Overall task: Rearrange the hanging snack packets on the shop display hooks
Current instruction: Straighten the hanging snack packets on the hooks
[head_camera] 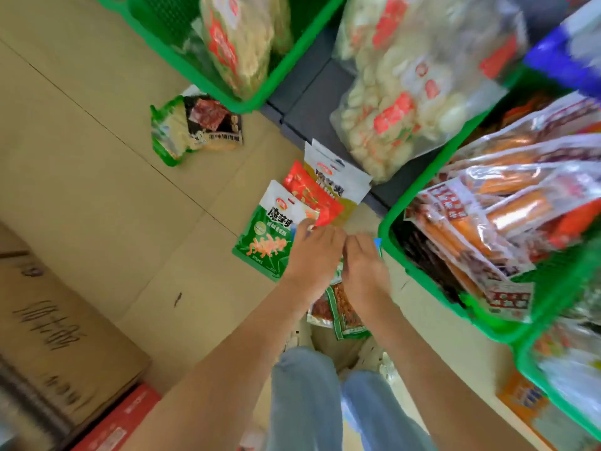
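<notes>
Head view: looking down at the floor [97, 164] between shop baskets. No hooks show.
Snack packets: a green packet [260, 245], a red packet [309, 196] and a white packet [338, 177] lie on the floor in a fan. They overlap, just beside a green basket [390, 219].
Left hand [313, 255]: fingers curled, and it seems to pinch the low corner of the red packet.
Right hand [364, 265]: right next to the left hand, fingers curled down. I cannot tell what it holds.
Feel: I think they are light, thin, bendy and slippery. The snacks inside may crush.
Best hold: the flat top edge, I think.
Writing: big dark Chinese letters and a red round logo, too blurry to read. The writing on the cardboard box [48, 320] is blurry too.
</notes>
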`<state>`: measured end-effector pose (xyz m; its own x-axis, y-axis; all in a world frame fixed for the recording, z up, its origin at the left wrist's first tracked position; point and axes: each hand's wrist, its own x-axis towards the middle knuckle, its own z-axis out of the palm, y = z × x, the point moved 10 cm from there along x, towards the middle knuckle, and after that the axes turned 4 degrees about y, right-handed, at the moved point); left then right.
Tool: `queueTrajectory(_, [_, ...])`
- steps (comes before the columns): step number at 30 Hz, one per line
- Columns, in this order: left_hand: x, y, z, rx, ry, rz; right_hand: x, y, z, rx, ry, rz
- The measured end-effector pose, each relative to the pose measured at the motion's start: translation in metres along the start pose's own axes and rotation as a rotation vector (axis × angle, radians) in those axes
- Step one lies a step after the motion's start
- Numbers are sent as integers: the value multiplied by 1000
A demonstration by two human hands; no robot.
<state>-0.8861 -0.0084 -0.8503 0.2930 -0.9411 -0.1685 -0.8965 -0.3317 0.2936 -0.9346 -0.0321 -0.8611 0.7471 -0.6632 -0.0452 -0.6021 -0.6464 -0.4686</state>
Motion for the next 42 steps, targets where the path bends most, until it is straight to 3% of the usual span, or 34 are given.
queueTrajectory(2, [1,19,-72,45,-111,-12,10,-38,-77,62,21,-18])
queueTrajectory(6, [1,71,-257,194,-27,130,32,-107,-245,135,8,-22])
queueTrajectory(8, [-1,94,-338,269,0,100,41,-140,-332,145,61,-78])
queueTrajectory(11, [-5,137,-450,169,104,102,49,-175,-441,112,170,-125])
queueTrajectory(13, [1,165,-506,116,197,174,52,-188,-498,70,202,-101])
queueTrajectory(15, [11,189,-549,135,158,198,54,-193,-552,41,270,-42])
queueTrajectory(19, [30,236,-639,208,192,337,55,-211,-660,31,528,6])
queueTrajectory(27, [38,303,-770,196,378,495,43,-237,-797,-23,803,56])
queueTrajectory(35, [36,351,-894,-121,713,635,22,-268,-933,-121,1199,44])
queueTrajectory(42, [76,366,-936,-257,677,533,46,-244,-974,113,1258,194])
